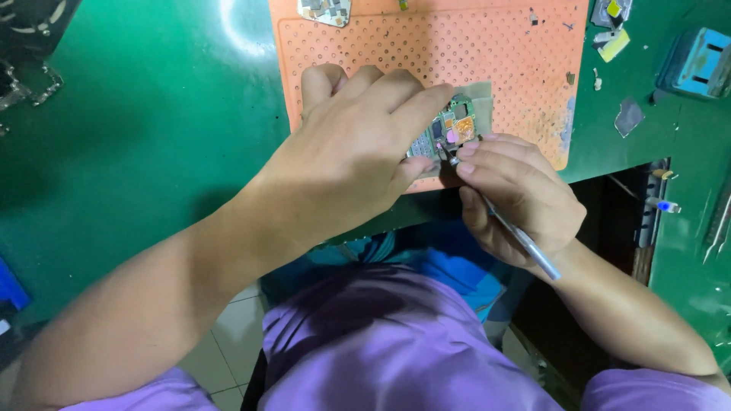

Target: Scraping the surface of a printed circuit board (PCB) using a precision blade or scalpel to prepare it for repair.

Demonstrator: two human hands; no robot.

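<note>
A small green circuit board (451, 128) with metal shields and an orange patch lies at the near edge of an orange perforated mat (426, 46). My left hand (358, 144) covers the board's left part, fingers pressed down on it. My right hand (518, 194) grips thin metal tweezers (525, 242), whose tip touches the board near a pink spot. Most of the board's left side is hidden under my fingers.
The mat lies on a green bench top (152, 122). Another board piece (326, 11) sits at the mat's far edge. A teal holder (697, 62), small parts (613, 42) and a grey chip (629, 116) lie at the right. Metal tools (716, 221) rest at the far right.
</note>
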